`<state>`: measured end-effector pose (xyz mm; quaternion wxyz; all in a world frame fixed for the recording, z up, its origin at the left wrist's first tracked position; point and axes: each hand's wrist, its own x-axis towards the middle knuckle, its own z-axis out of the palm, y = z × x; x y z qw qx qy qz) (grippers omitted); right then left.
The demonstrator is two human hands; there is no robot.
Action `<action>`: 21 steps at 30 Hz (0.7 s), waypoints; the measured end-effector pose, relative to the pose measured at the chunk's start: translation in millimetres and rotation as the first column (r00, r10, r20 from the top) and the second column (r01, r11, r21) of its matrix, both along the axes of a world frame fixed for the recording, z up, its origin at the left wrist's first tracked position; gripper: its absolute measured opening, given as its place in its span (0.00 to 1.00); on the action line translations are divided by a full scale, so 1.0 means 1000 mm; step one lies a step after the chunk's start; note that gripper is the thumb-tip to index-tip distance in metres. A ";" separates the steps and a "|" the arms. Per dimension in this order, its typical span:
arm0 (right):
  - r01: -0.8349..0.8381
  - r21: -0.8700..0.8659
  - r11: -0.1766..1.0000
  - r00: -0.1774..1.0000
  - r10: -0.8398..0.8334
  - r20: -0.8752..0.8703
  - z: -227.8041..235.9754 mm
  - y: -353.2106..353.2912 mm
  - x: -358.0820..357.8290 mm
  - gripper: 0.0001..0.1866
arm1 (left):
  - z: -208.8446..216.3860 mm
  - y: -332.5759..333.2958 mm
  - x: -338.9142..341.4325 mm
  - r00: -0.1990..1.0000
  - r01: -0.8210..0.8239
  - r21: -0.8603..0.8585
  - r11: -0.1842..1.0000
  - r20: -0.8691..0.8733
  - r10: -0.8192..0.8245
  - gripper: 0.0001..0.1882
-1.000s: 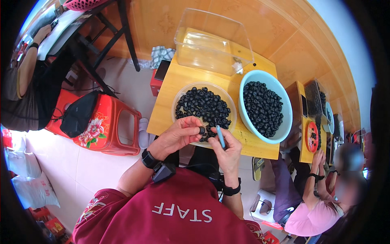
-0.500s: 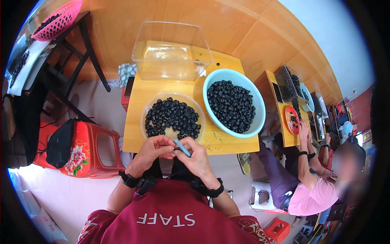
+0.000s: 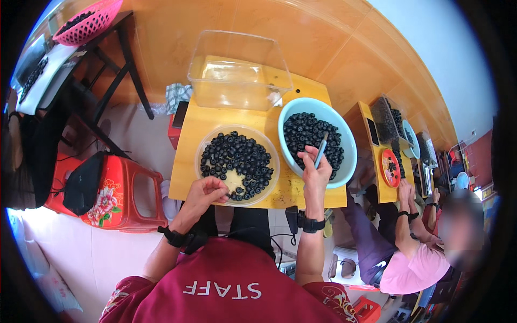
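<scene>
My right hand (image 3: 316, 171) is over the near side of a pale blue basin (image 3: 351, 156). It grips a slim tool with a light blue handle (image 3: 320, 152), its tip pointing up and away; I cannot tell the tool's exact kind. Small black round pieces with holes (image 3: 307, 132) fill the basin. My left hand (image 3: 207, 195) is pinched closed at the near left rim of a shallow clear round dish (image 3: 274, 156). Whatever is between its fingertips is hidden. More black pieces (image 3: 237, 153) lie in that dish, leaving a bare patch near the hand.
A large clear plastic box (image 3: 237, 99) stands at the back of the yellow table (image 3: 188, 134). A dark phone (image 3: 180, 114) lies on its left. Red stools (image 3: 145, 188) stand at left. A person in pink (image 3: 414, 266) works at another table on the right.
My right hand has moved from beside my left hand, rightward and away, to over the basin, still gripping the blue-handled tool. My left hand stays by the dish. The view has shifted slightly.
</scene>
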<state>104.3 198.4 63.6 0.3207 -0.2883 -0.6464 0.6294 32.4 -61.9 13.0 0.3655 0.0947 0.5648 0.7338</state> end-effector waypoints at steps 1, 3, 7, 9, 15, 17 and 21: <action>0.018 -0.030 0.999 0.999 -0.017 0.028 -0.004 -0.001 0.004 0.10 | -0.001 -0.001 -0.001 1.000 -0.014 -0.009 1.000 0.008 0.014 0.05; 0.040 -0.021 0.999 0.999 -0.040 0.035 -0.017 0.004 0.014 0.09 | -0.003 0.001 -0.005 1.000 -0.013 0.019 1.000 -0.001 0.013 0.05; 0.100 0.014 0.995 0.995 -0.100 0.016 -0.019 0.006 0.021 0.08 | 0.002 0.005 -0.014 0.993 -0.049 -0.007 0.999 -0.105 0.048 0.05; 0.115 0.048 0.992 0.992 -0.117 0.048 -0.017 0.004 0.017 0.08 | 0.004 0.009 -0.017 0.954 -0.058 -0.124 0.991 -0.298 0.018 0.05; 0.124 0.057 0.991 0.991 -0.126 0.042 -0.028 0.013 0.014 0.08 | -0.008 0.031 -0.018 0.721 0.000 -0.388 0.922 -0.639 -0.269 0.08; 0.125 0.043 0.991 0.991 -0.127 0.047 -0.027 0.011 0.015 0.07 | -0.015 0.043 -0.013 0.628 -0.038 -0.426 0.904 -0.714 -0.310 0.09; 0.108 0.003 0.994 0.994 -0.108 0.032 -0.024 0.008 0.015 0.07 | -0.029 0.059 -0.011 0.469 -0.094 -0.478 0.873 -0.795 -0.385 0.07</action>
